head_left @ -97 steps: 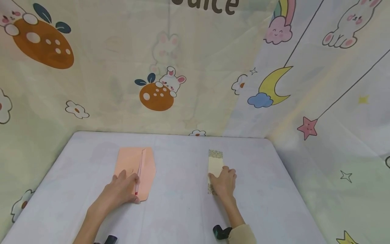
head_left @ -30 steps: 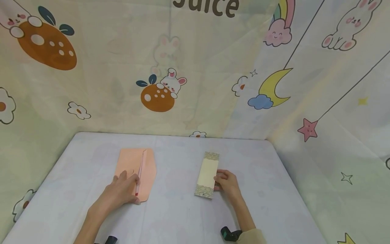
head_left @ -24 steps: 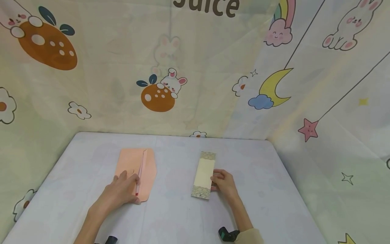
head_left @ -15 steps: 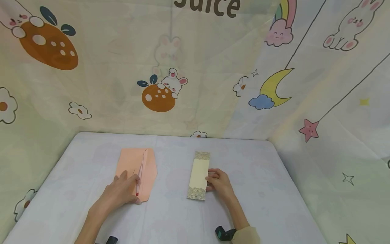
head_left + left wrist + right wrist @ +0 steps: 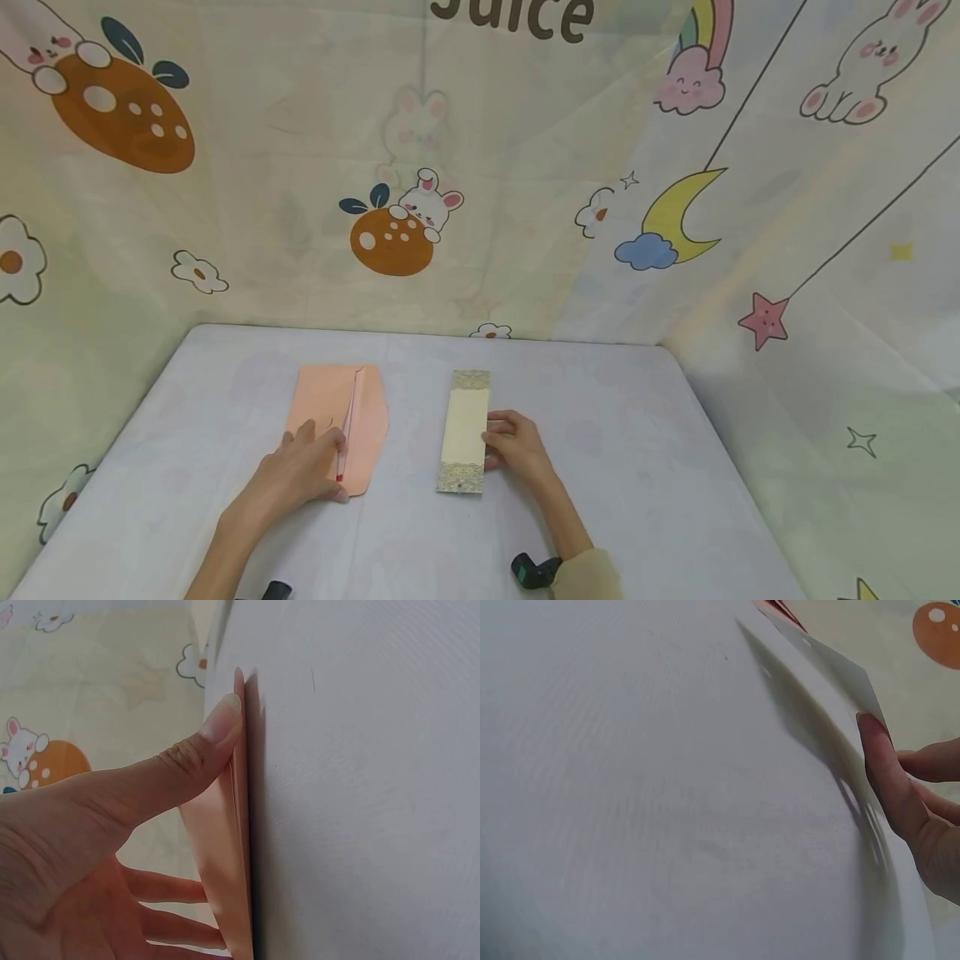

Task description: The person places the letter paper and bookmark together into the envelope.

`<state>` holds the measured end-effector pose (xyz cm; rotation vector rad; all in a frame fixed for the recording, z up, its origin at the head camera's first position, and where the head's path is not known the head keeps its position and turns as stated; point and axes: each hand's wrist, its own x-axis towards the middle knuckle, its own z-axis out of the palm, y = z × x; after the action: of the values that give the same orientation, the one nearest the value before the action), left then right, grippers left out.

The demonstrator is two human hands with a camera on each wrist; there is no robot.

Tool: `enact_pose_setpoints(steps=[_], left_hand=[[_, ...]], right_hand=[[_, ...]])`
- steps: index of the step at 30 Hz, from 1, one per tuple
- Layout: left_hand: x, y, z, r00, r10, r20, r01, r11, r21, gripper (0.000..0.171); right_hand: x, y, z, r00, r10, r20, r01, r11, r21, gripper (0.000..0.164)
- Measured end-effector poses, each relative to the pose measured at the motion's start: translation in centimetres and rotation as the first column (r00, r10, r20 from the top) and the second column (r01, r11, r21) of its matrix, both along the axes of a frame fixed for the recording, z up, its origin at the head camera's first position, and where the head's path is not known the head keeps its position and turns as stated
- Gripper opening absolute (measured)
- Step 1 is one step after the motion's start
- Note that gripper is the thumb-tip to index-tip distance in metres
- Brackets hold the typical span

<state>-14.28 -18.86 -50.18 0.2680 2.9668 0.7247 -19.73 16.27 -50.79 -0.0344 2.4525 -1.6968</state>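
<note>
A peach envelope (image 5: 367, 433) lies on the left half of the table, its opening lengthwise and slightly gaping, a small red mark near the bottom. My left hand (image 5: 300, 467) holds it, fingers on the front panel and thumb at the near edge. In the left wrist view the thumb presses the envelope (image 5: 217, 855) from one side, with fingers behind the raised panel. To the right, a cream card (image 5: 462, 425) with patterned bands at both ends is tilted up off the table. My right hand (image 5: 519, 446) pinches its right edge between thumb and fingers (image 5: 889, 780).
The white table (image 5: 637, 467) has rounded far corners and meets a printed cloth backdrop (image 5: 517, 167) at the back and sides. Dark wrist-camera mounts (image 5: 534, 571) sit by each wrist. A narrow strip of table separates the envelope from the card.
The right hand first lay over the flat card; it has since lifted the card by its right edge and carried it left toward the envelope. The left hand and envelope stay put.
</note>
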Motion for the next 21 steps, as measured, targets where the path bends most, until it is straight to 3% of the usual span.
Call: enact_pose_setpoints(steps=[4,13,21], left_hand=[[0.0,0.0,0.0,1.000,-0.001,0.001,0.001,1.000,-0.004,0.060],[-0.2,0.0,-0.1,1.000,-0.003,-0.001,0.003,1.000,-0.015,0.060],[-0.1,0.1,0.1,1.000,-0.002,0.007,0.002,1.000,-0.016,0.061]], right_hand=[[0.0,-0.9,0.6,1.000,0.026,-0.001,-0.026,1.000,-0.005,0.039],[-0.7,-2.0,-1.1,0.999,0.052,-0.005,-0.052,0.999,-0.003,0.040],[-1.0,-3.1,-1.3,0.996,0.082,-0.027,-0.082,0.996,0.019,0.039]])
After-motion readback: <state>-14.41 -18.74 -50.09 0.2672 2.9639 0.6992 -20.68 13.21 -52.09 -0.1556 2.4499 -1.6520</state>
